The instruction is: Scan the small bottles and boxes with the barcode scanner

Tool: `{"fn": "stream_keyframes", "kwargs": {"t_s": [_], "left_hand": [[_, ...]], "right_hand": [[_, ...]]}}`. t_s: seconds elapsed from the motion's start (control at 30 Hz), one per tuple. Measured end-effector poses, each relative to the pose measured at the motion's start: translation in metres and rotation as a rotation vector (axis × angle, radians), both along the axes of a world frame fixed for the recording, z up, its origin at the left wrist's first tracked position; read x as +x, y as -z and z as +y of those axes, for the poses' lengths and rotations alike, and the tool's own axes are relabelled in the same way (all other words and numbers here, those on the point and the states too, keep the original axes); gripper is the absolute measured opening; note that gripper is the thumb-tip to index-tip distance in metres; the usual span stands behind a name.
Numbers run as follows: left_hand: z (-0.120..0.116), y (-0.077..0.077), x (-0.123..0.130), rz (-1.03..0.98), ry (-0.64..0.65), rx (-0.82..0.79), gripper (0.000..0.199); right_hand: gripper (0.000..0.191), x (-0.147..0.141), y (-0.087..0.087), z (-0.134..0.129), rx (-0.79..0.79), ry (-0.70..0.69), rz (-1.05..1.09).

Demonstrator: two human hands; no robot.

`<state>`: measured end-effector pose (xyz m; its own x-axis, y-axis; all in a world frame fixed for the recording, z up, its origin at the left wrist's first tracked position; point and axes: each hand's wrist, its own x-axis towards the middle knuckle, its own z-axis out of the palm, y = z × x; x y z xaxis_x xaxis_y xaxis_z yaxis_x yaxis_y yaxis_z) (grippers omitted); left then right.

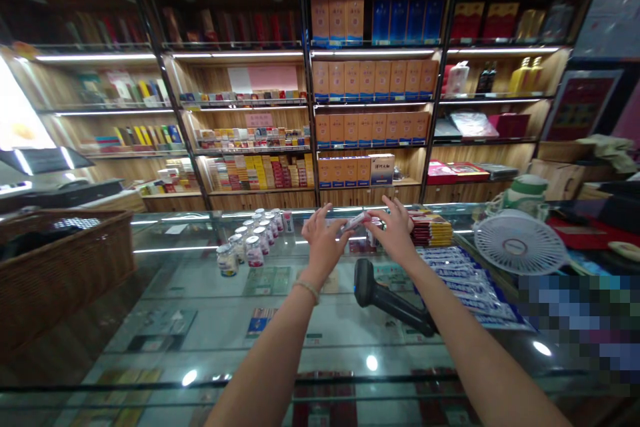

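1. The left hand pinches the near end of a small pack between thumb and forefinger, its other fingers raised and loosely curled; a pale bracelet circles the wrist.
2. The right hand grips the pack's other end with its fingertips, so the slim, pale, stick-shaped thing hangs tilted between both hands, above the counter.
3. Just below them lies a scanner of matte black plastic, with a rounded head and a long, slanting handle.
4. Left of the hands, short rounded jars with pale lids stand in slanting rows.
5. Right of them, glossy red-and-yellow packets sit stacked, near a fanned spread of shiny blue-and-white packs.
6. Farther right is a round white fan with a ribbed radial grille; at far left, a woven brown wicker basket.
7. The counter is smooth, see-through glass, mirroring lamps in bright spots and streaks.
8. Behind it, lit wood-grain shelves in dark frames hold upright orange-and-blue cartons, small colourful boxes and bottles.
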<state>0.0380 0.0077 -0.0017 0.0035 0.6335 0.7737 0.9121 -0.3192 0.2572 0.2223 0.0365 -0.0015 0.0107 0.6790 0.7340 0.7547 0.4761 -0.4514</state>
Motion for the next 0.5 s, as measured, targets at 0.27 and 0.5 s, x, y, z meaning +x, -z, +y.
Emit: {"fn": "stream_keyframes", "kwargs": {"t_s": [0.27, 0.5], "left_hand": [[0.003, 0.009, 0.000, 0.147, 0.038, -0.075, 0.014], [0.002, -0.005, -0.008, 0.180, 0.036, -0.084, 0.035]], "right_hand": [[0.028, -0.007, -0.001, -0.007, 0.048, -0.017, -0.076], [0.030, -0.009, -0.009, -0.012, 0.051, 0.012, -0.128]]}}
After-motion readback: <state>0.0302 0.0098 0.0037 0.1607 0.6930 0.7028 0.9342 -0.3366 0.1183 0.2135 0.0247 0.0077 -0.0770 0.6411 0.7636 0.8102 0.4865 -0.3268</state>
